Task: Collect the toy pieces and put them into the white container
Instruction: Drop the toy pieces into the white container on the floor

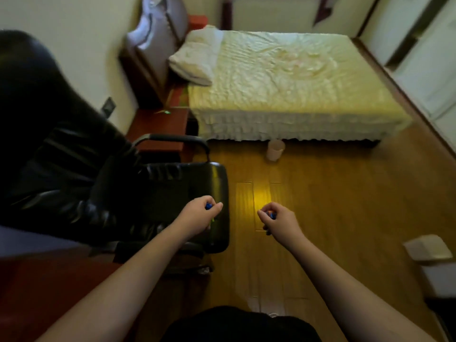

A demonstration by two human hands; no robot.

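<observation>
Nearest, a dark garment (239, 324) fills the bottom edge, and both bare forearms reach forward from it. Just ahead, the left hand (197, 215) hovers over the front corner of a black chair (172, 193), its fingers curled round a blue toy piece (209, 206) that peeks out between thumb and forefinger; a thin green sliver shows below the thumb. Beside it, well apart, the right hand (278, 222) hangs over the wood floor (345, 206), fingers curled round small pieces (271, 215), with blue and orange showing at the knuckles; their shapes are too small and blurred to tell. A bright yellow patch of light lies on the floor between the hands. At the right edge, a white box (428, 246) sits on a low white surface.

Farther on, the chair's armrest (172, 138) curves above its seat, and a red-brown side table (158, 127) stands behind it against the wall. Ahead of the hands, the white container (275, 149), a small upright cup, stands on the floor just at the foot of the bed (283, 90), touching its frilled skirt or nearly so. The bed has a pale yellow cover and a pillow (195, 62) at its head, with a padded headboard (158, 38) behind.
</observation>
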